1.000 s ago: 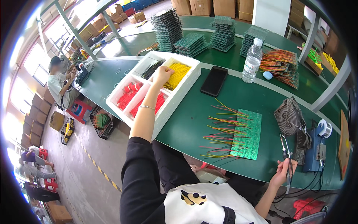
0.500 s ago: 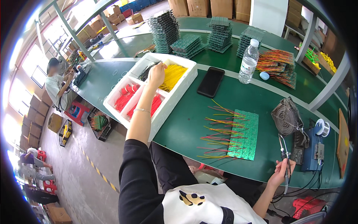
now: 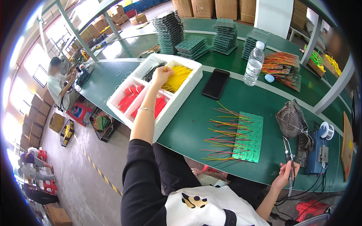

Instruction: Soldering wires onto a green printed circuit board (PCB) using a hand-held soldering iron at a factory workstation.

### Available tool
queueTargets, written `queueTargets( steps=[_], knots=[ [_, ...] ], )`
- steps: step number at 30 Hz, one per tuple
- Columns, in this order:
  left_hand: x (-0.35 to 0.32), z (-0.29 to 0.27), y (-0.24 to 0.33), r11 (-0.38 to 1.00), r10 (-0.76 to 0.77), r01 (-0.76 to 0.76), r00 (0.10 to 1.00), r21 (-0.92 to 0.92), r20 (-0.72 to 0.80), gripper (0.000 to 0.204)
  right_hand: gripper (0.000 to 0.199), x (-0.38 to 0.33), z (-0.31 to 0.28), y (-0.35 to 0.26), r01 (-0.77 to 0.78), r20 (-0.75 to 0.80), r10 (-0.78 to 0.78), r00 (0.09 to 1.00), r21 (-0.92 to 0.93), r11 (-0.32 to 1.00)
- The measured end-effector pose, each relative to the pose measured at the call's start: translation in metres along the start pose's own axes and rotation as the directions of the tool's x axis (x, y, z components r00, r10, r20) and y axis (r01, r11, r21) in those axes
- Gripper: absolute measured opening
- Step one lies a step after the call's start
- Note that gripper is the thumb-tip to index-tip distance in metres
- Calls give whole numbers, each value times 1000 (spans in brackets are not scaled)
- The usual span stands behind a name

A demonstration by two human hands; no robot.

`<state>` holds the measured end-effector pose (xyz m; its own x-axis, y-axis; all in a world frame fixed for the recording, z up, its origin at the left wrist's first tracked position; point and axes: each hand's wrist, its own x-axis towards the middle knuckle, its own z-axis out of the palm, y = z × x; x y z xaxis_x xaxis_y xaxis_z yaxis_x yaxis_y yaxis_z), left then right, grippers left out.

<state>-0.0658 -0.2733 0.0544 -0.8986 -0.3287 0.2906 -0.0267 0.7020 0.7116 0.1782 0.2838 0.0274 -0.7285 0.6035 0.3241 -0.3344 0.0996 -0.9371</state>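
My left hand (image 3: 161, 76) reaches into a white foam tray (image 3: 183, 97), over the divider between black wires (image 3: 151, 72) and yellow wires (image 3: 178, 79). Its fingers are bent together at the edge of the yellow wires; what lies between the fingertips is too small to make out. In my right hand (image 3: 283, 175), low on the right, is a soldering iron (image 3: 289, 158), held with its tip pointing up. Between the hands lies a green circuit board panel (image 3: 250, 137). Rows of red and yellow wires (image 3: 225, 132) stick out from its left side.
Red wires (image 3: 130, 98) fill the tray's near compartments. Beyond the panel are a black phone (image 3: 216, 83), a water bottle (image 3: 254, 64) and stacked boards (image 3: 168, 34). A round fan (image 3: 290, 116), solder spool (image 3: 326, 130) and blue soldering station (image 3: 316, 150) stand right. Another person (image 3: 60, 83) sits far left.
My left hand has drawn slightly back toward me, its fingertips lower along the yellow wires. The whole view has shifted a little; my right hand still holds the soldering iron in the same place.
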Motion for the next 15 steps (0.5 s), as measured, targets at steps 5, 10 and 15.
queueTargets(
  steps=[5, 10, 15],
  knots=[
    [-4, 1, 13, 995, -86, 85, 996, -46, -37, 22, 15, 0, -2, 0, 3, -18, -3, 1000, -5, 1000],
    [-22, 1, 46, 913, 41, -4, 996, 407, -82, 28, 14, 0, 0, 0, -16, -35, 16, 999, 1, 1000],
    [-23, -6, 40, 913, 110, -106, 994, 393, 12, 23, 16, -1, 2, -2, -16, -31, 17, 999, 34, 999]
  ],
)
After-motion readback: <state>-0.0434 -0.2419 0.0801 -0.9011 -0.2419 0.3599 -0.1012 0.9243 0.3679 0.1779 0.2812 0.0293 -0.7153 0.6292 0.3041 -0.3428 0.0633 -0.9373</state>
